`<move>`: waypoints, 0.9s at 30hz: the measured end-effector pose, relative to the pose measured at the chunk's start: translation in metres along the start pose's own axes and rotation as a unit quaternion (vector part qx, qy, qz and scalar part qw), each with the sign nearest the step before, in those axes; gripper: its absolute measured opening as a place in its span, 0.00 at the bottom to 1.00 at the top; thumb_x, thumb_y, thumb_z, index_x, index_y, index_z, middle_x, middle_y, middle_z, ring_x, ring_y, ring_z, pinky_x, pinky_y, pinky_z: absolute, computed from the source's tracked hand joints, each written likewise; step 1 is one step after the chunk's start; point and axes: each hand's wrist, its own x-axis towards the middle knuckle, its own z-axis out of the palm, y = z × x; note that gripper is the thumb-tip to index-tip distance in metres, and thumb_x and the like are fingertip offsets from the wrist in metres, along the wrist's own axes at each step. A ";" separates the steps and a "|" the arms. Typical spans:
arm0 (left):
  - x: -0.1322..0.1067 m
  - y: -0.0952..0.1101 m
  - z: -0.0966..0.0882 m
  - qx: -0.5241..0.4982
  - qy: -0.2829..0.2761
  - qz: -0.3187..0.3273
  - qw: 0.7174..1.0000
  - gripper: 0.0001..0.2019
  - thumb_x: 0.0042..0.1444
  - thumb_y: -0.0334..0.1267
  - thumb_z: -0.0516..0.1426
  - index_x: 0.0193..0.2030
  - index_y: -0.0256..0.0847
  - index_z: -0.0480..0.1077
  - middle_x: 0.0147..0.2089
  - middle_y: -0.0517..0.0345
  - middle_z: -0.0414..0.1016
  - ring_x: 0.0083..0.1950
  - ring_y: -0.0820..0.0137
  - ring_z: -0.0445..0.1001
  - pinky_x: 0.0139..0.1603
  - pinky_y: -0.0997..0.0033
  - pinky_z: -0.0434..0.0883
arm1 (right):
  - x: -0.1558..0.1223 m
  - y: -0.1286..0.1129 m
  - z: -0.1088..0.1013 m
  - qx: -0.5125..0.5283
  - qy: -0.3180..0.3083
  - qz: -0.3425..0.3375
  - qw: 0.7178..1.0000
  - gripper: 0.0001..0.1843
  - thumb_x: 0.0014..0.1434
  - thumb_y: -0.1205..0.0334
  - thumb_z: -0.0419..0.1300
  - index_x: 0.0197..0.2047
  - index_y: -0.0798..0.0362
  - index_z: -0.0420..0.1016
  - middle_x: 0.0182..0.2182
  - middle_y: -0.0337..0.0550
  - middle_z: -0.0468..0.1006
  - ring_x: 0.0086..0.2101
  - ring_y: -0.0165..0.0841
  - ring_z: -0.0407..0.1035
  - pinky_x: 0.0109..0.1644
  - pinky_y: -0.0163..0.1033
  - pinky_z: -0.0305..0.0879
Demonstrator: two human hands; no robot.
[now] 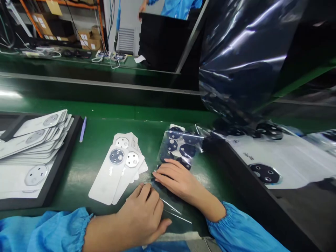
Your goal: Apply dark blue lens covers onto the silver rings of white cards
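Observation:
My right hand (pixel 181 180) lies flat with its fingers stretched, on the lower edge of a clear film sheet (pixel 160 154) that carries several dark octagonal camera-ring pieces (pixel 187 150). Left of it my left hand (pixel 147 211) is closed, its fingers curled down near the glossy film; whatever they hold, if anything, is hidden. Just beyond my left hand, a fanned pile of white phone back panels (pixel 103 185) rests on the green table (pixel 78 171). The top panel bears a dark camera ring (pixel 116 156); those under it show white ones.
At left, a black tray (pixel 56 168) holds stacked white panels (pixel 31 143); purple tweezers (pixel 83 129) lie beside it. A dark box (pixel 262 192) at right contains a panel under film (pixel 294 164). Large plastic film (pixel 244 59) hangs above. Another person's blue sleeve (pixel 181 7) shows behind.

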 end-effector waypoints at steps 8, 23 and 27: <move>-0.001 0.000 0.003 0.004 -0.005 0.008 1.000 0.21 0.66 0.51 0.51 0.40 0.32 0.72 0.42 0.43 0.71 0.46 0.52 0.71 0.49 0.53 0.74 | 0.003 0.000 -0.003 0.013 0.015 -0.027 0.999 0.11 0.75 0.74 0.50 0.53 0.61 0.72 0.44 0.50 0.76 0.45 0.40 0.70 0.57 0.53 0.68; -0.003 0.002 0.005 0.002 0.057 0.014 0.998 0.25 0.70 0.46 0.44 0.45 0.26 0.74 0.47 0.37 0.74 0.51 0.50 0.73 0.52 0.53 0.74 | 0.013 -0.011 -0.008 0.045 -0.030 0.058 0.997 0.11 0.75 0.66 0.51 0.47 0.60 0.74 0.45 0.53 0.73 0.46 0.45 0.67 0.51 0.52 0.68; -0.004 0.001 0.005 -0.014 0.052 0.008 0.999 0.27 0.72 0.48 0.41 0.45 0.27 0.74 0.50 0.37 0.74 0.53 0.50 0.74 0.52 0.53 0.74 | 0.010 -0.008 -0.010 0.104 -0.023 0.072 0.992 0.08 0.75 0.64 0.54 0.52 0.58 0.71 0.50 0.51 0.73 0.52 0.43 0.67 0.63 0.54 0.60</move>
